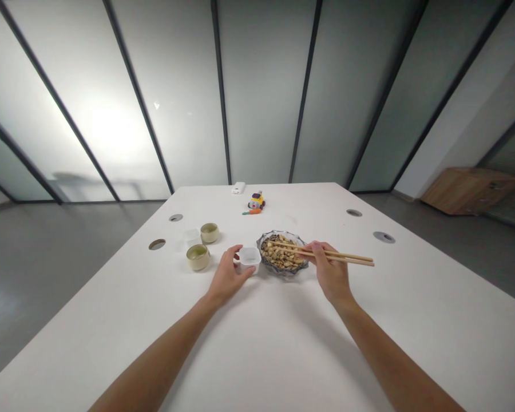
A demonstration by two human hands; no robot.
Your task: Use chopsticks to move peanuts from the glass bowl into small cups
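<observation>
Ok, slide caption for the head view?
Right hand holds chopsticks at a filled bowl, left hand around a translucent container.

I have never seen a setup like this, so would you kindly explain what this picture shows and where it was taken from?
There is no machine here: we see a person's two bare hands, through a camera worn on the head, looking forward and down. The right hand holds chopsticks, their tips at the nuts or seeds in a glass bowl. The left hand has fingers and thumb around a small white tub beside that bowl. On the white table stand two pale green cups to the left; farther off are an orange carrot-shaped item and a yellow toy.
</observation>
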